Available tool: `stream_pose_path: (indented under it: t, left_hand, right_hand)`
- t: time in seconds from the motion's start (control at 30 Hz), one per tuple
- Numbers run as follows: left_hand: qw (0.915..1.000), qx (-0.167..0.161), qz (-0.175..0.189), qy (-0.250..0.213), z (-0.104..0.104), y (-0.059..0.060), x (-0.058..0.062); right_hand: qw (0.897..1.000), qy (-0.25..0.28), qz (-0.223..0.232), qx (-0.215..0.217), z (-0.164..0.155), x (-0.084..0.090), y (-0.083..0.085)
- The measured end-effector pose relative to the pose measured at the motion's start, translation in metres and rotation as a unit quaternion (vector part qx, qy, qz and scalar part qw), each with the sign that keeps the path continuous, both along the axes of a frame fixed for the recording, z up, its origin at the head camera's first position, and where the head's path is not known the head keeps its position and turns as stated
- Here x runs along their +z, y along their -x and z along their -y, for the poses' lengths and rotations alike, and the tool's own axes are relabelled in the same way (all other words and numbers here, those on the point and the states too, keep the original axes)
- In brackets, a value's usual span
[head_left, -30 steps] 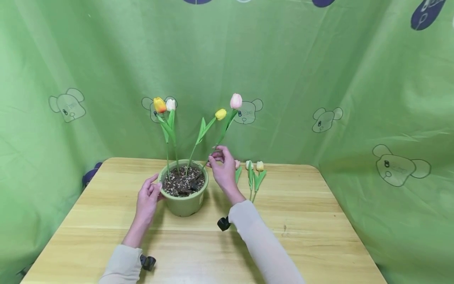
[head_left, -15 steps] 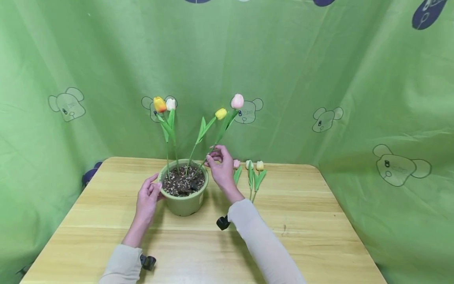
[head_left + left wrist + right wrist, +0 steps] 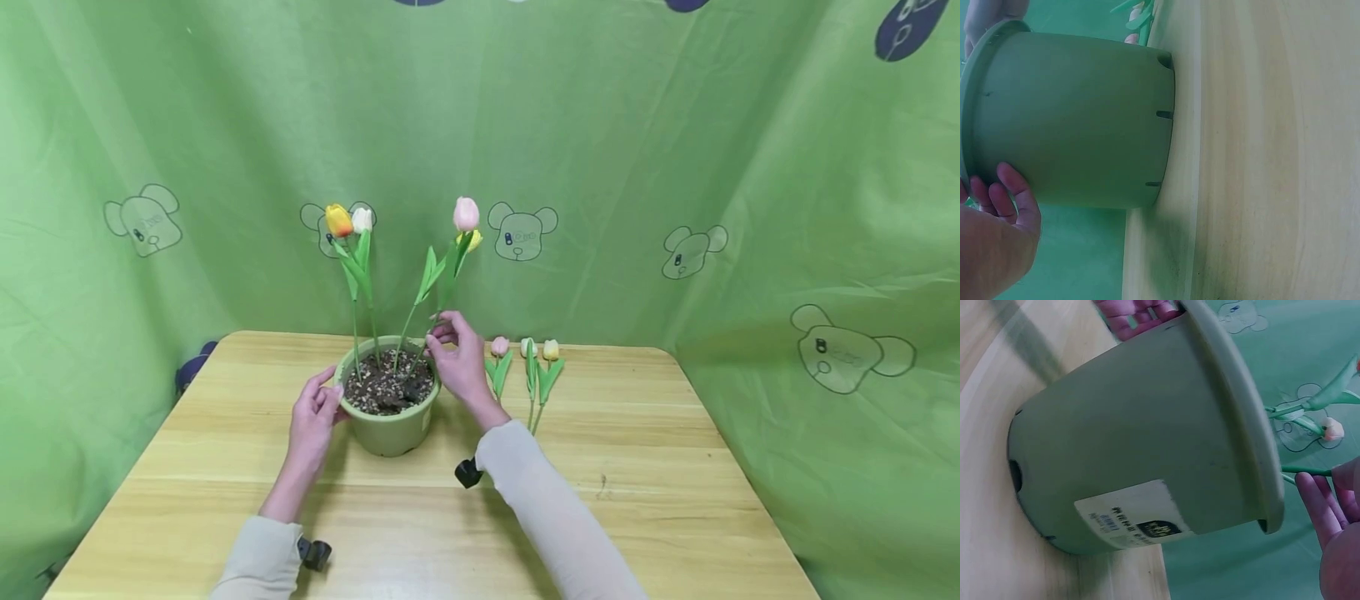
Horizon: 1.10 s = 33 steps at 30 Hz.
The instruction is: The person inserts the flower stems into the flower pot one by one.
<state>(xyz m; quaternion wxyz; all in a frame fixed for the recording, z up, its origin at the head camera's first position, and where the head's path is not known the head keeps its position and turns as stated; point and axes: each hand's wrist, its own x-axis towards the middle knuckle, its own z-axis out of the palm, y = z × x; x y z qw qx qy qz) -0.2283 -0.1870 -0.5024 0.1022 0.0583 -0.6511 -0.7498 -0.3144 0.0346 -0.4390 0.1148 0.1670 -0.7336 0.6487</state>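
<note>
From the head view, your left hand rested against the left side of the green pot, fingers relaxed along its rim to steady it. Your right hand was pinched on the stem of the pink tulip, low down and just above the pot's right rim, with the stem's foot at the soil. The pink bloom stood nearly upright, just in front of the yellow tulip. The orange tulip and white tulip were already planted at the left. Three spare tulips lay on the wooden table, just right of your hand.

From the left wrist view, your fingers lay against the pot's wall near the rim, touching rather than wrapping it.

From the right wrist view, your fingertips met a green stem just beyond the rim; the closing of the pinch itself was cut off at the frame edge.

I judge you were mid-planting, seating the pink stem. The next move called for a straight downward push into the soil while the pot stayed braced, then a gentle release so the flower stood by itself.
</note>
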Motion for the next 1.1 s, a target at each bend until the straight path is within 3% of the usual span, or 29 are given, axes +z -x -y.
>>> stream_pose_path:
  t: [0.5,1.1]
  left_hand:
    - [1.0,-0.002,0.001,-0.003,0.0,0.001,0.001]
    - [1.0,-0.002,0.001,-0.006,-0.001,0.0,0.002]
  right_hand:
    - [1.0,-0.02,0.0,-0.009,0.002,-0.013,0.006]
    - [0.999,-0.035,0.035,0.014,0.003,-0.013,0.008]
